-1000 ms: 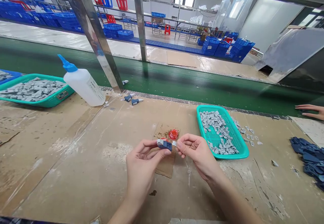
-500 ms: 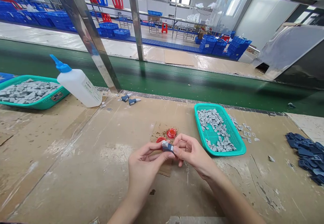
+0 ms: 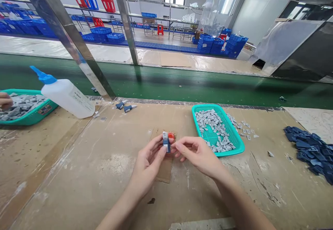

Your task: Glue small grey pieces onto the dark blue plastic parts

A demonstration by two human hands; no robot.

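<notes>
The piece (image 3: 165,143) is upright over the tabletop (image 3: 104,185), between near and far edges, pinched in the grip of the left hand (image 3: 148,158). The right hand (image 3: 199,153) is just beside it; whether its grip holds anything is unclear. A bottle (image 3: 69,98) sits near the far edge.

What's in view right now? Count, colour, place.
held part: one, blue-grey, centre
red dish: one visible, red, behind held part
table: one, brown, foreground
belt: one, green, beyond table
right basket: one, teal, right
left basket: one, teal, far left
pieces: many, grey, mostly in baskets
bottle: one, white, blue-tipped, left
loose parts: several, blue-grey, near bottle and on belt
pile: many parts, dark blue, far right
posts: two, silver, beside belt
crates: many, blue, background
co-worker's hand: one, at left basket
left hand: one, gripping held part
right hand: one, beside held part
</notes>
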